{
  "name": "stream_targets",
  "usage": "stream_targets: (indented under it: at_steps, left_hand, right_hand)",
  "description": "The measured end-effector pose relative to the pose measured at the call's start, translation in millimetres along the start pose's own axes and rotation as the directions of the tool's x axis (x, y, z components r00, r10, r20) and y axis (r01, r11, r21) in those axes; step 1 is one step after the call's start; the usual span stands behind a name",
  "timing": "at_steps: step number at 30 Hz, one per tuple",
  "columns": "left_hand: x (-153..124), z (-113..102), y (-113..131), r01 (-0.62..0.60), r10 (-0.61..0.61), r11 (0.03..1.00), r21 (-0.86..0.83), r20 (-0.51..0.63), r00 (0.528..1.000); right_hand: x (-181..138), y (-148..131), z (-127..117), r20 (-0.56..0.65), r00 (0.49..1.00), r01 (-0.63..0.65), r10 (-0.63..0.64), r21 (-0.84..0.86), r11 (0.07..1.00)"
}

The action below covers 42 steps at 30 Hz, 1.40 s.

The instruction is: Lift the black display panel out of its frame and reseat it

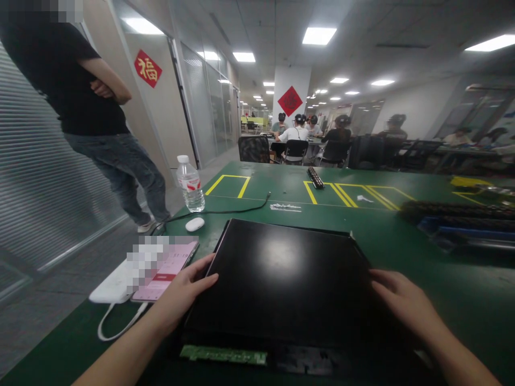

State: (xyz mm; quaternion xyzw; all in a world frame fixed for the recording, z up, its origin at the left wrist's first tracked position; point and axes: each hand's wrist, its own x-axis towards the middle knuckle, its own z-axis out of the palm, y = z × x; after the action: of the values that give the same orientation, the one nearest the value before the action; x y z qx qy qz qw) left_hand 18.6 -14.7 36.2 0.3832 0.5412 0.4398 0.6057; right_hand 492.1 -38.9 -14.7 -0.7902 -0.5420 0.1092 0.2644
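Note:
A black, glossy display panel (281,300) lies before me over the green table, a ceiling light reflected in its surface. Along its near edge runs a narrow green circuit board (223,355). My left hand (188,289) grips the panel's left edge, thumb on top and fingers partly hidden beyond the side. At the right edge, my right hand (396,292) holds the panel the same way, its fingertips mostly hidden. Whether the panel touches the table cannot be told. Beside my left forearm are a phone (177,262) with a pink screen and a white power bank (115,281).
A water bottle (191,187), a white earbud case (195,224) and a black cable (225,212) are at the far left. Yellow tape outlines (346,194) and a dark strip (316,178) lie farther back. Blurred dark parts (454,220) sit right. A person (80,80) stands left.

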Motion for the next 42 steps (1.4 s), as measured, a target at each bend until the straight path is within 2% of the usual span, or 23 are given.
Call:
stream_targets:
  at_steps: [6, 13, 16, 22, 25, 30, 38, 42]
  left_hand:
    - [-3, 1, 2, 0.021, -0.021, 1.000, 0.002, -0.044, 0.999]
    - [-5, 6, 6, -0.016, 0.014, 0.998, -0.056, -0.030, 0.999]
    - [-6, 6, 5, -0.019, 0.015, 0.996, -0.092, -0.038, 0.999]
    - [2, 1, -6, -0.085, 0.089, 0.985, -0.152, 0.020, 0.996]
    - [1, 4, -3, -0.056, 0.065, 0.985, -0.164, 0.048, 0.997]
    - [-5, 11, 5, -0.024, 0.034, 0.978, -0.205, 0.045, 0.998]
    - [-6, 11, 6, -0.043, 0.043, 0.992, -0.122, -0.001, 0.999]
    - [-7, 12, 7, -0.057, 0.055, 0.988, -0.140, -0.017, 0.998]
  right_hand:
    - [0, 1, 1, 0.014, 1.000, 0.021, -0.021, 0.012, 1.000]
    - [-1, -3, -4, 0.024, 1.000, -0.018, 0.017, 0.021, 1.000]
    - [-2, -8, -7, 0.030, 0.998, -0.064, 0.063, 0.033, 0.997]
    - [-2, -12, -10, 0.012, 0.987, -0.158, 0.158, 0.106, 0.982]
    - [-1, -12, -10, -0.019, 0.986, -0.163, 0.167, 0.121, 0.979]
    - [-2, -19, -11, 0.006, 0.982, -0.186, 0.187, 0.130, 0.974]
    - [-4, -21, -12, 0.020, 0.983, -0.184, 0.183, 0.137, 0.973]
    - [-3, -16, -10, 0.013, 0.986, -0.165, 0.165, 0.136, 0.977]
